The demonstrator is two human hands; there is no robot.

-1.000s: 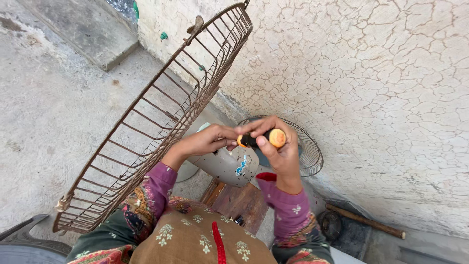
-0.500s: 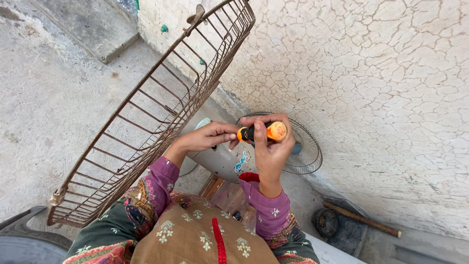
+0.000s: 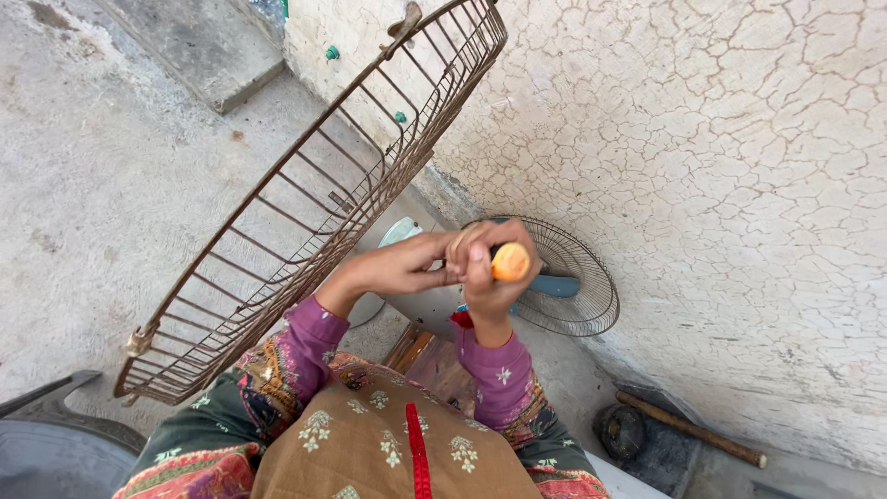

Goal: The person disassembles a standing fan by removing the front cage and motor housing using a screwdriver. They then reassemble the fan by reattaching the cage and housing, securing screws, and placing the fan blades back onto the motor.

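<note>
At the far left, toward nine o'clock, a grey curved object (image 3: 46, 453) pokes in at the lower corner, lying on the concrete floor (image 3: 111, 185). Next, a large rusty wire fan guard (image 3: 314, 203) runs on a slant from about eight o'clock up to twelve o'clock, its upper rim near the cracked plaster wall (image 3: 739, 139).

Just right of the guard's lower half, the left hand (image 3: 402, 268) reaches in from the purple sleeve (image 3: 300, 342). Its fingers (image 3: 434, 273) are stretched toward three o'clock and touch the right hand at the tool's front end; whether they pinch anything there cannot be told, since the spot is hidden.

At the centre, the right hand (image 3: 485, 268) is clenched around a screwdriver with an orange-capped handle (image 3: 510, 261). The orange butt end sticks out of the fist at three o'clock, while the shaft and tip are covered by the fingers of both hands. The tool sits above a pale fan motor housing (image 3: 416, 305).

Right of the hands, at three o'clock, a smaller round wire grille (image 3: 577, 286) lies near the wall, with a blue part (image 3: 554, 285) at its middle.

Farther right, at five o'clock, a dark round part (image 3: 621, 430) and a brown stick (image 3: 693, 430) lie on the floor at the wall's foot.
</note>
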